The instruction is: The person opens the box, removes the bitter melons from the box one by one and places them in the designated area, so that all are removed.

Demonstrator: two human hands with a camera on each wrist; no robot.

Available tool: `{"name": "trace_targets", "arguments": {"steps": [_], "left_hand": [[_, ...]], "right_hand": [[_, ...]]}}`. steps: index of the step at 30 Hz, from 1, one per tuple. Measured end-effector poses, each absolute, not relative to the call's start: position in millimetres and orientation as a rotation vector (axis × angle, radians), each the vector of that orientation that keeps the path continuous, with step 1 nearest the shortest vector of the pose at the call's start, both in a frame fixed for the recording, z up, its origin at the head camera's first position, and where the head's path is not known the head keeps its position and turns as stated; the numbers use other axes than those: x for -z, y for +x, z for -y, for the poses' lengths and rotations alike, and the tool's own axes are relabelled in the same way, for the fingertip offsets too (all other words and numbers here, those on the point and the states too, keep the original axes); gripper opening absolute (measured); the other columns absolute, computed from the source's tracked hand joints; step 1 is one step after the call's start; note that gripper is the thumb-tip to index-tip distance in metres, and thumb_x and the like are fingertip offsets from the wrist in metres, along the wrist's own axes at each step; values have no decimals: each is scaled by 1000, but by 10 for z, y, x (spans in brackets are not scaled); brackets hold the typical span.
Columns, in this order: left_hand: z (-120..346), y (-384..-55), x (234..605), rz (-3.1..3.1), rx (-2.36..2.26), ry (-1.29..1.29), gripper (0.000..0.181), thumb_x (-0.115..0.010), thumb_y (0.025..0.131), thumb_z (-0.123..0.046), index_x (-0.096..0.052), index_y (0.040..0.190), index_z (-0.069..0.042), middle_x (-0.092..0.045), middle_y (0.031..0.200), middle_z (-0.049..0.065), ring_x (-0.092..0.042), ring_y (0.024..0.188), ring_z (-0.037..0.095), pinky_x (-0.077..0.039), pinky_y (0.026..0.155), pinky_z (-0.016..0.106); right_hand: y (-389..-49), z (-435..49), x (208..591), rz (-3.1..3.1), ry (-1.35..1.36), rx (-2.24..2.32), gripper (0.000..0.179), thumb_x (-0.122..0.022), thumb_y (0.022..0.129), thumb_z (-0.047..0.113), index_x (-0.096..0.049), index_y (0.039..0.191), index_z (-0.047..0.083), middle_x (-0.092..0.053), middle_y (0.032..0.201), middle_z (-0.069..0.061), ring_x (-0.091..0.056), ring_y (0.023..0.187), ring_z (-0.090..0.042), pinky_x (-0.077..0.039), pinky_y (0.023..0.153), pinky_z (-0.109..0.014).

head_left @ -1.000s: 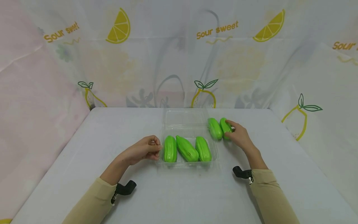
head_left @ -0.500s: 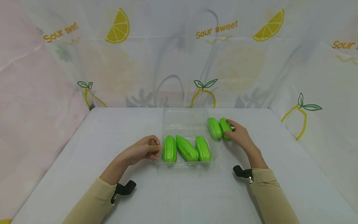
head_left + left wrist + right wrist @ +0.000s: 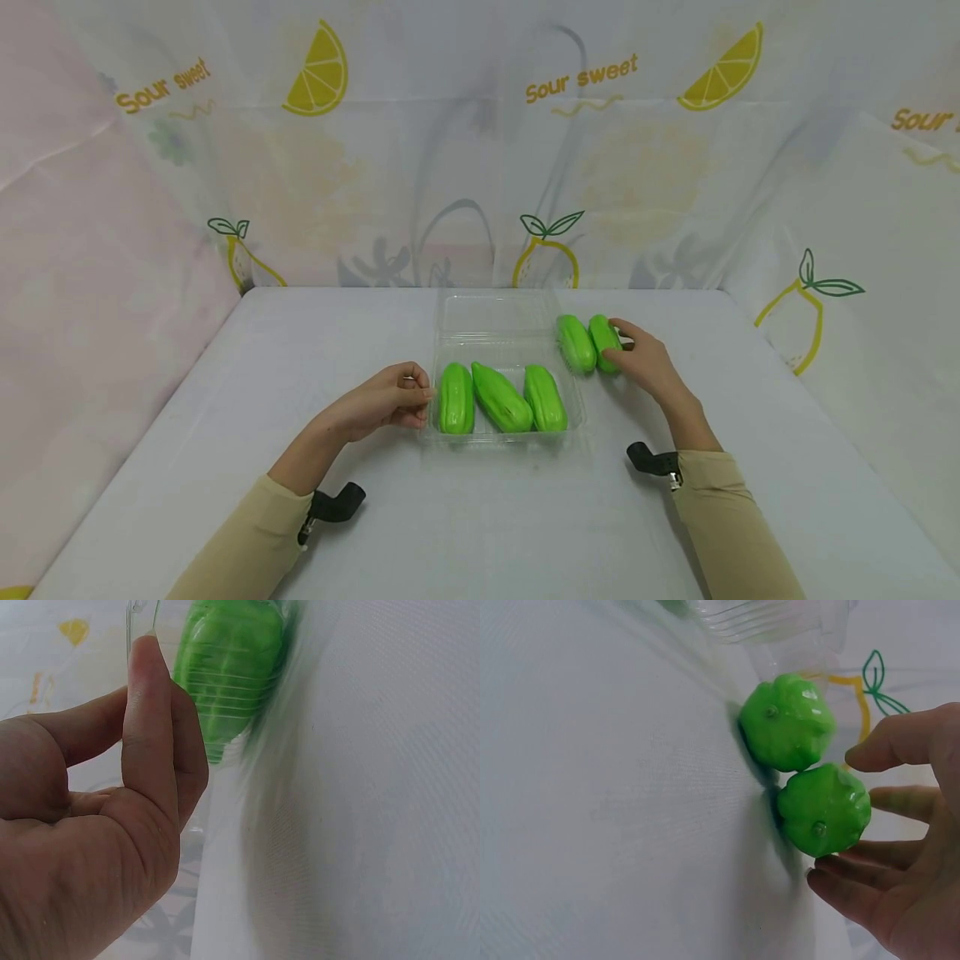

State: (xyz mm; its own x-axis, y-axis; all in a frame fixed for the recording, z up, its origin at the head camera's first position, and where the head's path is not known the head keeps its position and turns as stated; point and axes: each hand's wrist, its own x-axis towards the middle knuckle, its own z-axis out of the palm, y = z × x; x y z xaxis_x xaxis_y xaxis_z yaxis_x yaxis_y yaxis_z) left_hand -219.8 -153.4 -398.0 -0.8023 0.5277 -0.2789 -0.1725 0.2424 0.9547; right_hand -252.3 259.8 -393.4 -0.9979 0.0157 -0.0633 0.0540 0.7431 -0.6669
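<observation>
A clear plastic clamshell box (image 3: pixel 480 439) stands with its lid folded back, and three plump, ribbed green vegetables (image 3: pixel 501 398) lie in its base. My left hand (image 3: pixel 386 402) pinches the box's left rim; in the left wrist view, the fingertips (image 3: pixel 146 656) are right at the clear edge. Two more green vegetables lie side by side on the cloth, to the right of the box. Around the right-hand vegetable (image 3: pixel 825 810) my right hand (image 3: pixel 641 358) is spread, with fingers along one side and the thumb a little off its surface. The other vegetable (image 3: pixel 787 724) sits close beside it.
The raised lid (image 3: pixel 498 315) lies behind the base, near the back wall. A white cloth (image 3: pixel 487 525) covers the table. Lemon-printed fabric (image 3: pixel 450 150) hangs behind and at both sides. Each sleeve carries a black camera mount (image 3: pixel 651 460).
My right hand has shifted slightly to the right, its fingertips now nearer the outer side of the right-hand vegetable. The left hand, the box and the vegetables have stayed in place.
</observation>
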Motion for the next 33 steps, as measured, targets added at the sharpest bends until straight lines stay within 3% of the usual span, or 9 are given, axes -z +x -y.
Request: {"name": "trace_targets", "arguments": {"steps": [20, 33], "left_hand": [[1530, -2207, 3977, -1940, -1618, 314, 18, -57, 101, -15, -44, 104, -3, -58, 77, 3, -63, 68, 11, -58, 65, 21], [1515, -2208, 3979, -1929, -1628, 303, 16, -57, 100, -14, -45, 102, -4, -58, 76, 2, -63, 67, 11, -58, 64, 21]], "right_hand": [[-2478, -2606, 3804, -3010, -52, 1113, 62, -56, 95, 21, -36, 152, 6, -42, 150, -28, -46, 135, -47, -46, 103, -61], [-2425, -2417, 3700, -3009, -213, 1145, 60, -55, 94, 19, -38, 151, 8, -39, 155, -21, -46, 135, -43, -45, 107, -57]]}}
